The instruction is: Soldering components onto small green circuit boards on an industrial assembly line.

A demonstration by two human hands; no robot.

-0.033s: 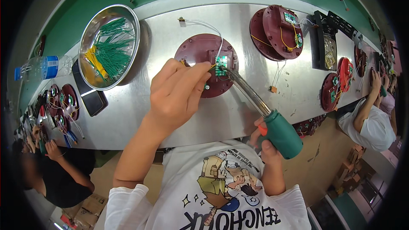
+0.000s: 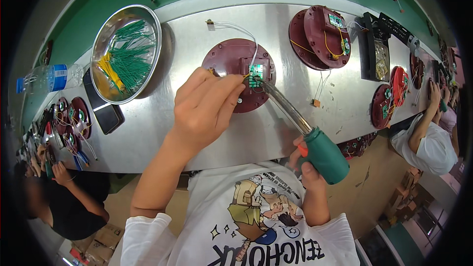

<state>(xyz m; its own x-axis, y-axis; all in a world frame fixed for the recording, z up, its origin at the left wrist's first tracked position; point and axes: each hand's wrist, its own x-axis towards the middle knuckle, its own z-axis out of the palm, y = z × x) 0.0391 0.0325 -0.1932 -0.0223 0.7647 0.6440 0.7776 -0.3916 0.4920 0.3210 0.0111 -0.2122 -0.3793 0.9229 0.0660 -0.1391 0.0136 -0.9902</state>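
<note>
A round maroon plastic cover point(image 2: 221, 54) lies on the metal bench, with a small green circuit board point(image 2: 256, 75) on its raised block. My left hand point(image 2: 202, 108) is closed in a pinch over the cover, holding the end of a thin yellow wire point(image 2: 246, 75) at the board's left edge. My right hand point(image 2: 310, 172) grips the green handle of a soldering iron point(image 2: 325, 155). The iron's tip meets the board close to my left fingertips; exact contact is too small to tell. White wires point(image 2: 255, 49) run from the board to a small connector piece point(image 2: 210, 22).
A steel bowl point(image 2: 156, 64) of green and yellow wires stands left, beside a dark phone-like slab point(image 2: 106, 113) and a plastic bottle point(image 2: 59, 78). Wired maroon covers point(image 2: 320, 37) and a black stand point(image 2: 369, 49) are at right. Co-workers sit at both sides.
</note>
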